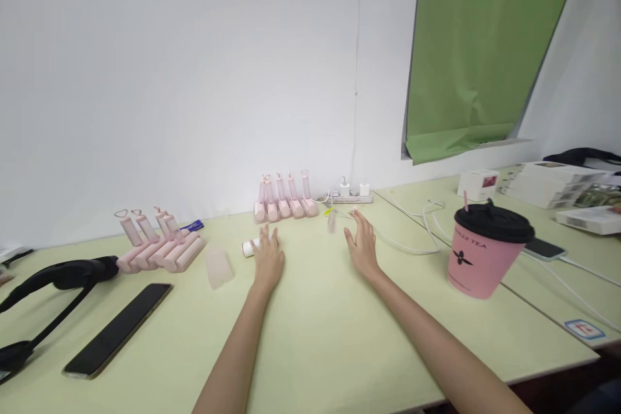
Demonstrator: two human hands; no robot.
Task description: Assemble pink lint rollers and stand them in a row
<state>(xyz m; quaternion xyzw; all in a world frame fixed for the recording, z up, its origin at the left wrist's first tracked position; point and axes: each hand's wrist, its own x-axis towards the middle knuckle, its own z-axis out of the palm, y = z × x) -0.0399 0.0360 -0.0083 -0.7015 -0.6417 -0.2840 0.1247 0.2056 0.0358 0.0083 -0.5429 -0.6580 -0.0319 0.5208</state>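
My left hand (268,260) rests open on the table with its fingers spread. Its edge is against or just beside a small white cylinder (248,248); I cannot tell whether they touch. To the right, my right hand (362,246) is also open, fingers stretched forward, holding nothing. Near its fingertips lies a small clear item (331,222) with a yellow-green tip, too blurred to name. Behind my left hand stands a row of pink cylinders with clear tubes and looped tops (284,207). A second such group (162,252) lies further left, by a pale flat sheet (218,266).
A black phone (119,330) and a black headset-like strap (63,278) lie at the left. On the right stand a pink lidded cup (480,255), a second phone (546,249) and white boxes (548,182). White cables run from a power strip (349,198) by the wall.
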